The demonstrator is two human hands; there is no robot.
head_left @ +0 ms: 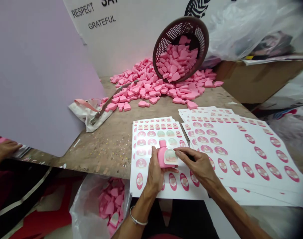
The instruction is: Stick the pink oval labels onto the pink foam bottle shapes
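My left hand (156, 169) grips a pink bottle-shaped piece (161, 157) from below and at its side. A pale oval label (170, 156) sits on the piece's face, and the fingertips of my right hand (198, 162) press at its edge. Both hands rest over a sheet of oval pink-and-white stickers (151, 132), with more sheets (248, 156) fanned out to the right. Beyond them, a tilted brown plastic basket (181, 49) spills a heap of similar pink pieces (141, 86) across the table. A white-lined bag (111, 202) of pink pieces stands below the table edge.
A co-worker's hand (3, 149) shows at the far left, beyond a lilac board (39, 76). A metal-bladed tool (109, 103) lies across a crumpled white packet (89, 114) on the worn wooden table (99, 149). A cardboard box (256, 79) and plastic sheeting stand at the back right.
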